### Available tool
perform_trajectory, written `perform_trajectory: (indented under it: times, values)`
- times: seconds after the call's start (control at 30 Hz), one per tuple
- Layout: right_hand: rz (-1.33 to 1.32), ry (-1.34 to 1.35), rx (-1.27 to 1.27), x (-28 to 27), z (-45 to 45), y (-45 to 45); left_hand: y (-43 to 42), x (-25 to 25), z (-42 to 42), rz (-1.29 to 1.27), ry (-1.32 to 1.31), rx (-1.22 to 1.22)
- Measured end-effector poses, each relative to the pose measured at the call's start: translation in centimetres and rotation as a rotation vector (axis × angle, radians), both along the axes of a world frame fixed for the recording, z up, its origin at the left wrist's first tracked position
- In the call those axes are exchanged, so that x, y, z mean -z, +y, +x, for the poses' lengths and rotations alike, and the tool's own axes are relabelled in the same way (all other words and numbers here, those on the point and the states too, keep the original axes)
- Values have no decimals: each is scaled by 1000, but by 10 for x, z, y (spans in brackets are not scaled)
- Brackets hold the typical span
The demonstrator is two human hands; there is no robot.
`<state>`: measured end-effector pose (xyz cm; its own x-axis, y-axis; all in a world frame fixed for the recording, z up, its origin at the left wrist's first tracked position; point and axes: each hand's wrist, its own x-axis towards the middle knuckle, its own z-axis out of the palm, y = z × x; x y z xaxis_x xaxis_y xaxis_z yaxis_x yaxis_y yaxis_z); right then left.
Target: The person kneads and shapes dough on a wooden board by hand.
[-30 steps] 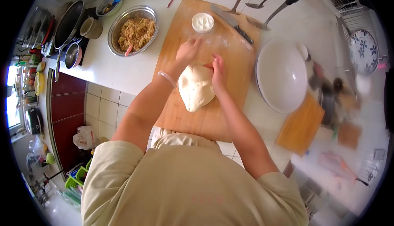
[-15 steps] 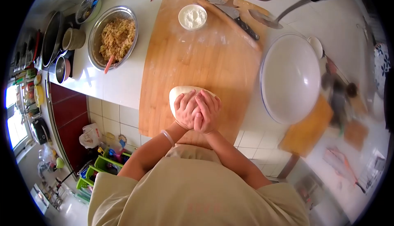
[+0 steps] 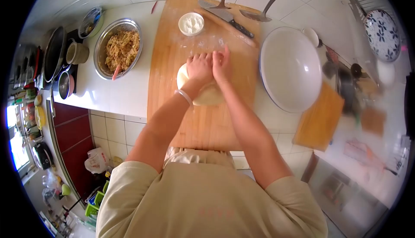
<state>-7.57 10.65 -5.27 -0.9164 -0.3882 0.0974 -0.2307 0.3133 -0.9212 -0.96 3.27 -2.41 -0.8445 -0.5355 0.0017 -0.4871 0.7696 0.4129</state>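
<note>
A pale lump of dough [image 3: 210,96] rests on the wooden board [image 3: 170,104], partly covered by my hands. My left hand [image 3: 200,68], with a light bracelet at its wrist, lies pressed on the dough, fingers stretched toward the board's far side. Right beside it, my right hand [image 3: 221,66] touches the left one along the dough's right side, its fingers extended and pointing away from me. Farther up the board stands a small bowl of white flour [image 3: 191,24]. The palms and the dough's far edge are hidden.
A metal bowl of chopped filling [image 3: 123,50] stands left of the board. On the right are a large white basin [image 3: 292,69] and a smaller cutting board [image 3: 320,117]. A knife [image 3: 240,27] and a rolling pin [image 3: 229,29] lie at the back, below hanging utensils [image 3: 255,15].
Both hands have moved forward, away from my body, pushing the dough with arms straighter. The clasped hands now lie side by side, and the dough looks stretched toward me. The view has shifted.
</note>
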Motion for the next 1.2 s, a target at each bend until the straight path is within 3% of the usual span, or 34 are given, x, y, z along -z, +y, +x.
perform_trajectory:
  times: [0.07,0.13,0.17,0.23,0.3,0.33,0.4,0.5,0.77,0.83,1.1,1.2]
  values:
    - [-235,-155,-185,-19,14,16,-11,-21,5,84,-47,-73]
    - [-323,-302,-195,-62,44,38,-33,-59,16,733,-204,-160]
    - [-398,-452,-188,-77,57,46,-20,-59,26,734,-212,-165]
    - [-404,-521,-55,-72,74,53,23,-56,53,195,-59,-79]
    - [-94,-43,-20,-44,94,55,50,-45,84,-73,105,46]
    - [63,115,-108,-61,106,65,60,-47,102,52,238,64]
    - [219,375,-252,-66,128,87,79,-34,130,-7,368,46]
    - [161,505,-338,-44,147,114,99,3,157,-236,464,93]
    - [104,531,-379,-22,75,80,56,7,89,-271,414,107]
    - [90,497,-361,-20,56,69,40,-3,66,-136,409,147]
    - [33,572,-240,-8,1,31,9,10,3,-32,469,129]
    - [185,416,-139,-7,0,20,8,10,-9,-169,422,35]
